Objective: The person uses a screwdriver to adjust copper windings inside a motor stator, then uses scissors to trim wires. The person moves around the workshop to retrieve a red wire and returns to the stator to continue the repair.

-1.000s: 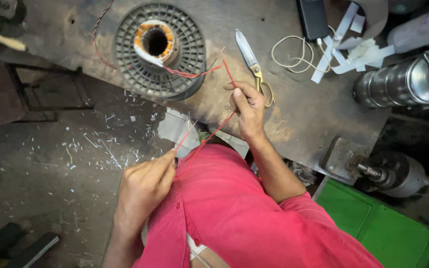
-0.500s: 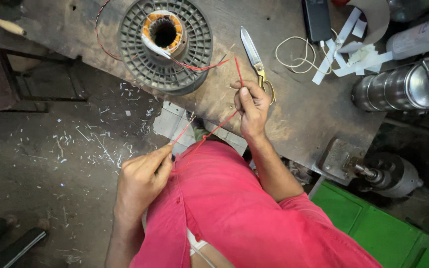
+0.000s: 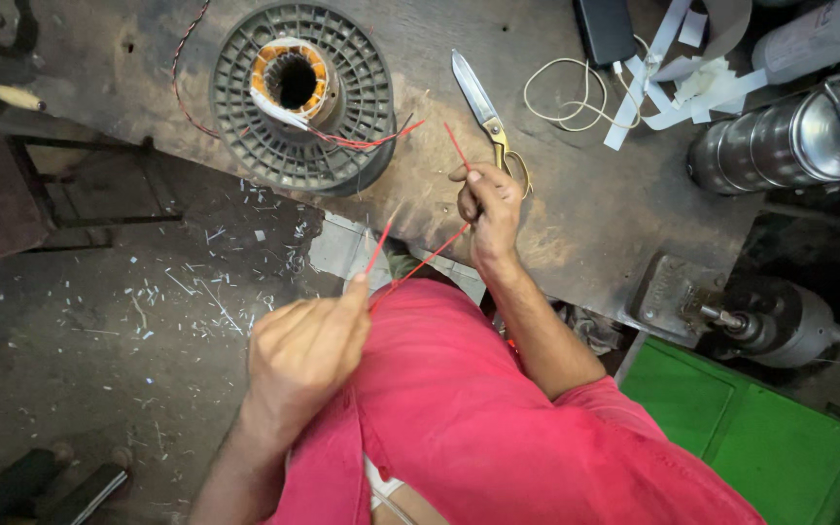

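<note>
Scarred wooden workbench [image 3: 556,224] far; grey ribbed stator core [image 3: 294,92] far left, partly wound, red leads trailing. Scissors [image 3: 483,107] lie unused beside. Red wire [image 3: 420,262] stretched taut between hands: right hand [image 3: 488,199] pinching far end, left hand [image 3: 308,350] closed on near end. Wire not yet threaded into core.

A worn, dark counter [image 3: 576,209] of stained wood or metal runs slantwise across the upper part of the view, its surface scuffed and blotched. Below it lies a grey concrete floor [image 3: 99,389], dusty and strewn with small pale scraps [image 3: 196,292]. At the left stands a dark metal stool frame [image 3: 80,185]. A bright green box [image 3: 741,428] sits low at the right. The light is even and dim, with soft shadow beneath the counter's edge.
</note>
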